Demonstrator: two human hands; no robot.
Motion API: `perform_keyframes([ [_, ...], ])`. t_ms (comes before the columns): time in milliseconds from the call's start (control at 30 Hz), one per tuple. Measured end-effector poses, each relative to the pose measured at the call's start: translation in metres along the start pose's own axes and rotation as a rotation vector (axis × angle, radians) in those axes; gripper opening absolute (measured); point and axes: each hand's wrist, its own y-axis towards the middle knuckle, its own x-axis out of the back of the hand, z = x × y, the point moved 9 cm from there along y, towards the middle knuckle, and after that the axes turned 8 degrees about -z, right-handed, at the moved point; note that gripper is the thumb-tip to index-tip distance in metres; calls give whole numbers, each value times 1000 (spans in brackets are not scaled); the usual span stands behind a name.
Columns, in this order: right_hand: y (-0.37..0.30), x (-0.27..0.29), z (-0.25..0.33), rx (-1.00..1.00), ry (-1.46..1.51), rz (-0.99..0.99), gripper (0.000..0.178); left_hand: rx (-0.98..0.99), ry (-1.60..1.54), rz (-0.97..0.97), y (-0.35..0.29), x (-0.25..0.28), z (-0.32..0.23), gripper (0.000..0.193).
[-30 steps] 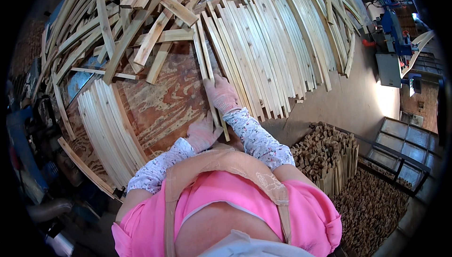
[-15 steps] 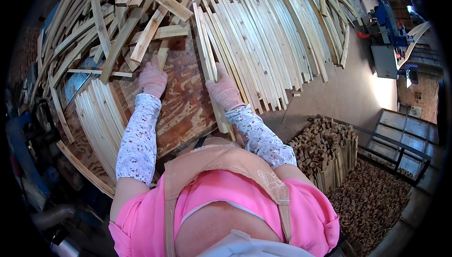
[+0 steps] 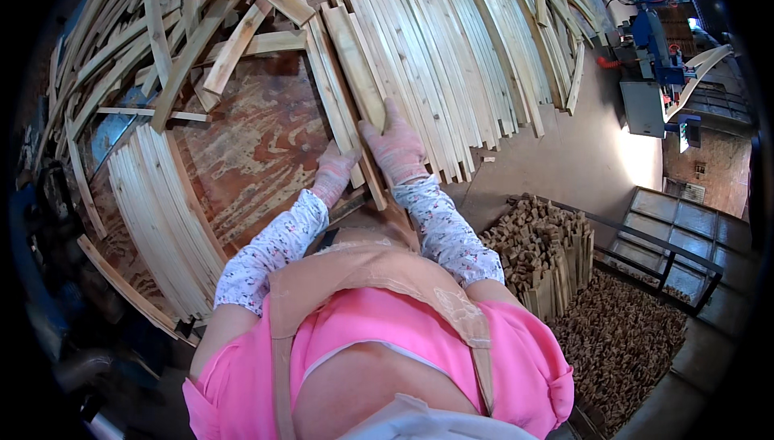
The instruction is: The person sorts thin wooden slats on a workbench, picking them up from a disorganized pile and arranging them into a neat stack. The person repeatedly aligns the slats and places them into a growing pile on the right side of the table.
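Both my hands wear pale pinkish gloves and are close together at the near end of a row of wooden strips (image 3: 431, 69). My left hand (image 3: 334, 172) is closed on the near end of a narrow pale wooden strip (image 3: 329, 89) at the row's left side. Just right of it, my right hand (image 3: 397, 148) has its thumb and fingers around the near end of a wider wooden board (image 3: 357, 65), which lies against the row. A darker strip (image 3: 369, 174) shows between my two hands, its near end toward my body.
A jumbled pile of wooden strips (image 3: 161, 33) covers the far left. A neat bundle of strips (image 3: 161, 214) lies at the left on the scuffed reddish-brown tabletop (image 3: 250, 142). Stacked short wood pieces (image 3: 536, 255) stand at right; a blue and grey machine (image 3: 645, 105) is beyond.
My left hand has moved right, from the loose pile to the row's near end beside my right hand. The wider board now shows at my right hand. The view has shifted slightly.
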Motion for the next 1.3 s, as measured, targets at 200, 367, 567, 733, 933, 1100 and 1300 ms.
perform_keyframes([
  [200,51,59,-70,-77,260,-113,65,-180,191,-58,-18,-23,-26,57],
  [367,92,80,-101,-148,675,2,59,-401,956,-21,6,-23,18,60],
  [567,174,92,-166,-132,1029,-144,45,-42,525,-366,-83,-11,-5,58],
  [733,301,335,-118,954,-361,-475,16,-155,548,-513,-144,26,15,66],
  [933,362,449,-83,544,-538,-708,53,-625,456,-324,-162,-14,-15,75],
  [1100,186,162,-11,558,631,487,99,-608,404,-334,-91,-135,-115,73],
  [1300,225,195,-79,252,590,158,90,-824,862,101,-98,-237,-181,79],
])
